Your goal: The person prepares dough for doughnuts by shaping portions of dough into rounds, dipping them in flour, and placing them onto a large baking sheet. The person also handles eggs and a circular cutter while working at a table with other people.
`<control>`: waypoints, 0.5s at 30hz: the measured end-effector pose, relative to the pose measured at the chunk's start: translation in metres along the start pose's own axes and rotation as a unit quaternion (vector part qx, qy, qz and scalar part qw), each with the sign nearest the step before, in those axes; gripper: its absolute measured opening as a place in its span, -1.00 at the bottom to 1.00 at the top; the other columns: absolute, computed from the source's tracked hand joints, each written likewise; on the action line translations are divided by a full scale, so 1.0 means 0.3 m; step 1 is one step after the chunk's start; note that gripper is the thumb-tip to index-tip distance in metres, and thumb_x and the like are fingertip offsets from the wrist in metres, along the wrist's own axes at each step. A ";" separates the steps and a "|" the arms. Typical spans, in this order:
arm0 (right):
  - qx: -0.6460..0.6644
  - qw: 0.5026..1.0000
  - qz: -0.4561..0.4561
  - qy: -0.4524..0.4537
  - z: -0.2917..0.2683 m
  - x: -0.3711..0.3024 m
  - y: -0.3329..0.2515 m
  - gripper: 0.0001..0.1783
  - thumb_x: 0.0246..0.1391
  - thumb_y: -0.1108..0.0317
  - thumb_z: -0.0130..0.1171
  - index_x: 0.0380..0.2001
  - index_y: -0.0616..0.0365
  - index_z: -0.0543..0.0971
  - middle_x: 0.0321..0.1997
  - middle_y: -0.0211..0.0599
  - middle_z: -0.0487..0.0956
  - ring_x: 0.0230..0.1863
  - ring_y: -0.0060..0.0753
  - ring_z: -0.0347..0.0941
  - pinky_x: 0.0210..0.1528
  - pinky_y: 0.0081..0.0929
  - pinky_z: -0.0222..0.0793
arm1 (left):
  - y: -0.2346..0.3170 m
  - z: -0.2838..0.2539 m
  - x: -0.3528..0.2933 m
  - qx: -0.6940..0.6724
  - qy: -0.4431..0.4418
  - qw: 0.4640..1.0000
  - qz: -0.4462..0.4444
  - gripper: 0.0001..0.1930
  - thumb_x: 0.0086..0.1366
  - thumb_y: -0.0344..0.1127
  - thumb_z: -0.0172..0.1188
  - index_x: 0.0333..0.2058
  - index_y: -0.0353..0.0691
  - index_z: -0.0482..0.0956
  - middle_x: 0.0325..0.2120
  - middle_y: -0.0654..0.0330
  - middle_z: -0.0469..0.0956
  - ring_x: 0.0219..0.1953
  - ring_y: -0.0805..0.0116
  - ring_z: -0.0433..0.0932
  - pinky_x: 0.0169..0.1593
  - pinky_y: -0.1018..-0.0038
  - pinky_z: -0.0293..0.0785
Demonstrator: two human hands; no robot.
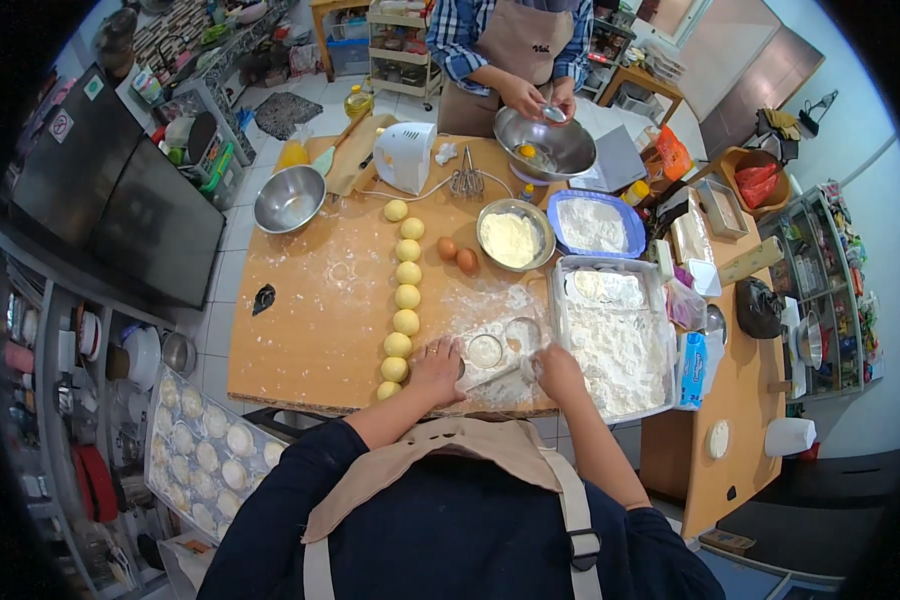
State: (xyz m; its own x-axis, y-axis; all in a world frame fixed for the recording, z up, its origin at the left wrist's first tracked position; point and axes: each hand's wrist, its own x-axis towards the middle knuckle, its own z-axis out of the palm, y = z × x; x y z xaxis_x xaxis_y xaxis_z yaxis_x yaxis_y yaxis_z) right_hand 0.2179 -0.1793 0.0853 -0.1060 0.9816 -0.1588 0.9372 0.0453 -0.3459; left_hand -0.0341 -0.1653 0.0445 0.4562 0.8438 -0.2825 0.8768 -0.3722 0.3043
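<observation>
Looking down on the floured wooden bench (310,300), I noted the left hand (437,368) pressed flat near the front edge, fingers curled over something I could not make out, just beside the near end of a row of yellow dough balls (404,292) running away from me. The right hand (558,372) sat close to it, fingers closed on what looked like a white rolling pin (492,377) lying across the floured patch. A flattened dough round (485,350) lay just beyond the hands, a second round beside it. A tray of flour (615,345) stood right of the right hand. Farther off stood two brown eggs (457,254) and a steel bowl of flour (514,236). Across the bench, another person's hands (540,100) worked over a large steel bowl (546,145).
</observation>
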 end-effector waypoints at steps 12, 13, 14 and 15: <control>0.058 0.989 -0.033 0.131 0.067 -0.106 0.050 -0.74 -0.12 0.44 0.24 -0.27 0.20 0.58 -0.27 -0.04 0.51 -0.24 -0.03 0.47 -0.23 -0.22 0.42 | 0.053 -0.056 0.001 -0.063 -0.045 0.996 -0.049 0.16 -0.23 0.02 0.50 0.29 -0.25 0.00 0.26 -0.15 0.05 0.29 -0.14 0.05 0.31 0.05 0.03; 0.059 0.989 -0.035 0.130 0.052 -0.099 0.050 -0.74 -0.12 0.44 0.24 -0.27 0.20 0.58 -0.27 -0.04 0.51 -0.24 -0.03 0.47 -0.23 -0.22 0.42 | 0.051 -0.051 -0.003 -0.062 -0.044 0.996 -0.051 0.16 -0.23 0.02 0.50 0.29 -0.25 0.00 0.26 -0.15 0.05 0.29 -0.14 0.05 0.31 0.05 0.03; 0.126 0.981 0.014 0.149 0.035 -0.091 0.051 -0.77 -0.08 0.44 0.21 -0.27 0.22 0.57 -0.29 -0.04 0.52 -0.26 -0.03 0.48 -0.22 -0.26 0.42 | 0.044 -0.043 -0.009 -0.092 -0.018 0.994 -0.049 0.16 -0.25 0.01 0.51 0.28 -0.26 0.01 0.24 -0.15 0.07 0.28 -0.15 0.06 0.30 0.07 0.04; 0.191 0.965 0.062 0.167 0.010 -0.083 0.045 -0.79 -0.03 0.44 0.18 -0.27 0.24 0.56 -0.31 -0.04 0.53 -0.28 -0.03 0.48 -0.21 -0.30 0.42 | 0.034 -0.034 -0.013 -0.121 0.009 0.992 -0.047 0.16 -0.27 0.00 0.51 0.27 -0.27 0.02 0.22 -0.15 0.10 0.27 -0.16 0.07 0.30 0.08 0.05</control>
State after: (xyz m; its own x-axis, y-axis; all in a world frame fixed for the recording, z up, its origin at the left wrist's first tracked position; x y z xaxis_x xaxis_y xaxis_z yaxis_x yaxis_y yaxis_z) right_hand 0.2320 -0.2038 0.0820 0.1718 0.9831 0.0635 0.7380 -0.0857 -0.6693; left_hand -0.0285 -0.1684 0.0581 0.3701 0.8780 -0.3037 0.8520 -0.1905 0.4876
